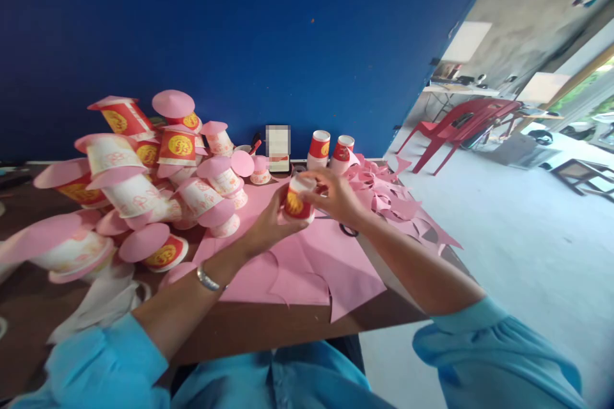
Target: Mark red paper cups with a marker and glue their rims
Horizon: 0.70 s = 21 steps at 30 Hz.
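Observation:
A red and white paper cup (296,203) with a gold emblem is in my left hand (272,220), the fingers wrapped round its lower part. From the other side my right hand (336,195) grips the cup near its upper rim, thumb against the wall and bent fingers over the top. Something pale and see-through shows at that rim; I cannot make out what it is. Beneath both hands lie overlapping pink paper sheets (302,268), some with curved cut edges. A black loop handle (348,230) pokes out beside my right wrist.
Paper cups with pink cone tops (129,192) crowd the table's left side. Two stacks of paper cups (319,148) stand at the back, near a propped phone (278,153). Pink paper scraps (384,188) pile up rightward. A blue wall (263,32) rises behind; a red chair (455,128) stands beyond.

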{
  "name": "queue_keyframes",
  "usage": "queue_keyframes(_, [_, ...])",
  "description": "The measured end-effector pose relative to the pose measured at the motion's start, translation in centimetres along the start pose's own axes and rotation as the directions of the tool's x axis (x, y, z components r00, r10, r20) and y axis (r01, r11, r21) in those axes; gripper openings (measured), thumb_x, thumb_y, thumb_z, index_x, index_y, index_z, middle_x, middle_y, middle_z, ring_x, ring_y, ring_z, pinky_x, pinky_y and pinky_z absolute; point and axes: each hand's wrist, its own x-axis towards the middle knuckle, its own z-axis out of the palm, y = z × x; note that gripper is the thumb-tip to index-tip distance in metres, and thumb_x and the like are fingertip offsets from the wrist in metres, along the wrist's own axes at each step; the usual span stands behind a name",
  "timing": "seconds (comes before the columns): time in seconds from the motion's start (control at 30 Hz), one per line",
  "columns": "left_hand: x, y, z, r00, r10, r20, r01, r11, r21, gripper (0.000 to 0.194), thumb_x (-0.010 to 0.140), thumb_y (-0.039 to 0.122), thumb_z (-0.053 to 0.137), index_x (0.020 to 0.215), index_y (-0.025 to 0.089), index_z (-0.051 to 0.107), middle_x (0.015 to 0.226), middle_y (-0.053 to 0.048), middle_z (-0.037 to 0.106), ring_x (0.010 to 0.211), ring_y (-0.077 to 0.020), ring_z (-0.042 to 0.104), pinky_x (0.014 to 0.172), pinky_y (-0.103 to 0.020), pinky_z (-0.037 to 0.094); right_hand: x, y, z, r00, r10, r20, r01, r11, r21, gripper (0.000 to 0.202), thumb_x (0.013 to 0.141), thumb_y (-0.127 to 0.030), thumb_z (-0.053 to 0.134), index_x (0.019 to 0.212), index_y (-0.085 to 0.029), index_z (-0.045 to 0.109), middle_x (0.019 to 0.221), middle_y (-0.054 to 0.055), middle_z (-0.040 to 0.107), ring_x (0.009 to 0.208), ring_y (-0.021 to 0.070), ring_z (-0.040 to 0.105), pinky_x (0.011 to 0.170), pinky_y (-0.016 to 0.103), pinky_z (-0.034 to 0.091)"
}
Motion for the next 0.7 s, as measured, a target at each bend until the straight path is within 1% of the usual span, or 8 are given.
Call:
queue_keyframes(0.07, [-1.6, -0.1, 0.1, 0.992, -0.121, -0.044, 0.117, 0.989, -0.091, 0.083, 0.080, 0.052, 0.095, 0.148, 0.024, 0.059, 0.152, -0.016, 0.069, 0.140, -0.0401, 0.067, 0.114, -0.053, 0.059, -1.5, 0.4, 1.8, 0.997, 0.011, 0.076, -0.021, 0.991, 0.129, 0.055, 0.102, -0.056, 0.076, 0.146, -0.024, 0.069, 0.136, 0.014, 0.078, 0.115, 0.0262, 0.078, 0.090, 0.038, 0.068])
queue_keyframes(0.13, [-2.5, -0.4, -0.2, 0.968, -0.234, -0.093, 0.217, 0.963, -0.159, 0.079, 0.076, 0.050, 0.098, 0.140, 0.022, 0.062, 0.138, -0.013, 0.076, 0.128, -0.0364, 0.072, 0.106, -0.049, 0.061, -2.1, 1.7, 2.2, 0.997, 0.054, 0.051, -0.062, 0.984, 0.169, 0.054, 0.107, -0.055, 0.068, 0.151, -0.024, 0.065, 0.136, 0.014, 0.077, 0.116, 0.0248, 0.078, 0.091, 0.037, 0.069])
queue_keyframes(0.27, [-3.3, -1.3, -1.4, 0.952, -0.291, -0.097, 0.239, 0.901, -0.363, 0.064, 0.077, 0.044, 0.097, 0.128, 0.020, 0.068, 0.119, -0.008, 0.080, 0.113, -0.0280, 0.075, 0.101, -0.040, 0.058, -2.5, 5.6, 1.0, 0.981, 0.152, -0.123, -0.168, 0.976, -0.137, 0.030, 0.107, -0.044, 0.067, 0.125, -0.023, 0.079, 0.125, 0.014, 0.079, 0.111, 0.0280, 0.080, 0.095, 0.044, 0.067])
queue_keyframes(0.37, [-3.7, -2.1, -2.0, 0.947, -0.311, -0.081, 0.242, 0.855, -0.459, 0.056, 0.077, 0.047, 0.095, 0.120, 0.020, 0.071, 0.108, -0.005, 0.081, 0.101, -0.0238, 0.076, 0.091, -0.035, 0.058, -3.6, 8.2, 0.7, 0.962, 0.195, -0.191, -0.259, 0.870, -0.419, 0.028, 0.108, -0.042, 0.063, 0.119, -0.023, 0.081, 0.125, 0.016, 0.079, 0.116, 0.0336, 0.078, 0.098, 0.051, 0.066])
queue_keyframes(0.43, [-3.8, -2.5, -2.2, 0.939, -0.338, -0.064, 0.258, 0.815, -0.519, 0.054, 0.076, 0.045, 0.096, 0.118, 0.021, 0.071, 0.106, -0.004, 0.081, 0.097, -0.0213, 0.075, 0.088, -0.032, 0.057, -4.5, 9.1, 1.1, 0.957, 0.212, -0.198, -0.282, 0.837, -0.468, 0.030, 0.109, -0.043, 0.060, 0.117, -0.023, 0.082, 0.124, 0.016, 0.080, 0.117, 0.0357, 0.077, 0.097, 0.053, 0.066])
queue_keyframes(0.57, [-3.9, -3.1, -2.2, 0.941, -0.335, -0.054, 0.244, 0.779, -0.578, 0.055, 0.076, 0.043, 0.093, 0.122, 0.023, 0.071, 0.114, -0.005, 0.080, 0.103, -0.0231, 0.075, 0.093, -0.035, 0.059, -5.9, 9.2, 2.1, 0.980, 0.121, -0.157, -0.185, 0.846, -0.500, 0.029, 0.110, -0.035, 0.058, 0.125, -0.025, 0.081, 0.125, 0.014, 0.081, 0.117, 0.0321, 0.077, 0.102, 0.049, 0.065])
queue_keyframes(0.63, [-4.0, -3.3, -2.3, 0.949, -0.305, -0.078, 0.230, 0.841, -0.490, 0.055, 0.079, 0.044, 0.091, 0.125, 0.023, 0.069, 0.116, -0.006, 0.079, 0.106, -0.0252, 0.075, 0.096, -0.038, 0.059, -6.2, 8.5, 2.5, 0.993, 0.019, -0.115, -0.076, 0.851, -0.519, 0.030, 0.111, -0.032, 0.057, 0.129, -0.025, 0.079, 0.125, 0.013, 0.082, 0.118, 0.0300, 0.078, 0.104, 0.045, 0.065])
queue_keyframes(0.7, [-4.0, -3.3, -2.4, 0.961, -0.249, -0.116, 0.203, 0.927, -0.315, 0.058, 0.081, 0.045, 0.090, 0.130, 0.023, 0.066, 0.122, -0.007, 0.078, 0.112, -0.0276, 0.074, 0.101, -0.042, 0.060, -6.3, 7.8, 2.8, 0.996, -0.068, -0.053, 0.030, 0.846, -0.532, 0.030, 0.113, -0.032, 0.057, 0.132, -0.028, 0.079, 0.128, 0.011, 0.083, 0.123, 0.0282, 0.078, 0.105, 0.042, 0.065])
